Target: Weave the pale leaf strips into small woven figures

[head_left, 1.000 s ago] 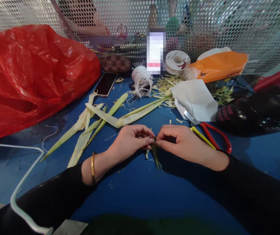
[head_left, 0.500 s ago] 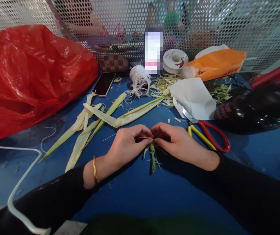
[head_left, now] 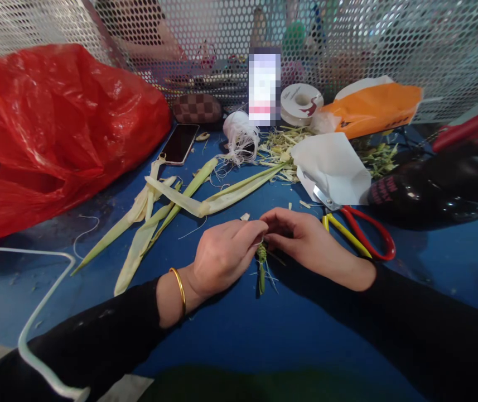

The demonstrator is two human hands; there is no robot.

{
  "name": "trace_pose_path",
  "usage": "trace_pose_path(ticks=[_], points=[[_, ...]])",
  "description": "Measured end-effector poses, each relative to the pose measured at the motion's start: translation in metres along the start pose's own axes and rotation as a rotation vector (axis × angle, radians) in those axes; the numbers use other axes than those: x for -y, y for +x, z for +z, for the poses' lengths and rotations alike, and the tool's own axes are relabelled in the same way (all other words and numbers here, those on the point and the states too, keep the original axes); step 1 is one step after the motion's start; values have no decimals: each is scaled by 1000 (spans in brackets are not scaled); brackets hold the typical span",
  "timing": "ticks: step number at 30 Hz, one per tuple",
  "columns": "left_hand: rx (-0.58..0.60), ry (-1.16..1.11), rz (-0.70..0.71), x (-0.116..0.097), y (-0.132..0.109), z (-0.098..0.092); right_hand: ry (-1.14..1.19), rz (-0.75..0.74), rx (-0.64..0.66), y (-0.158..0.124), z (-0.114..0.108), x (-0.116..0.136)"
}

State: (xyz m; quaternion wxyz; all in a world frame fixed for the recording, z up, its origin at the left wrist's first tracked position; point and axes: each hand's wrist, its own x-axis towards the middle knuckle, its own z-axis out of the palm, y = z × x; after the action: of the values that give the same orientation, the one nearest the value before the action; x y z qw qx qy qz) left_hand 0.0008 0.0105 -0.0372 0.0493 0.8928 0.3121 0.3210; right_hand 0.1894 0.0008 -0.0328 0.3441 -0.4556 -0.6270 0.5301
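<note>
Both hands (head_left: 264, 245) pinched on green plait (head_left: 261, 268)

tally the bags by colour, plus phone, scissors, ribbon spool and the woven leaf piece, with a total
red bag: 1
orange bag: 1
black bag: 1
phone: 1
scissors: 1
ribbon spool: 1
woven leaf piece: 1
total: 7

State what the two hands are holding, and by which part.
The left hand and right hand pinch the small green leaf bundle at its top end.
</note>
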Motion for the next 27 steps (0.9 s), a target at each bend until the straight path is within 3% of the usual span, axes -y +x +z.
trace_pose_path(ticks=[9,14,27], points=[[-17,-14,-21,1,1,-1,51,18,-43,0,0,-2],[-35,-8,-16,0,2,-2,-237,-148,-30,0,-5,0],[-15,-49,17,-2,5,-5,-466,-216,-50,0,-7,4]])
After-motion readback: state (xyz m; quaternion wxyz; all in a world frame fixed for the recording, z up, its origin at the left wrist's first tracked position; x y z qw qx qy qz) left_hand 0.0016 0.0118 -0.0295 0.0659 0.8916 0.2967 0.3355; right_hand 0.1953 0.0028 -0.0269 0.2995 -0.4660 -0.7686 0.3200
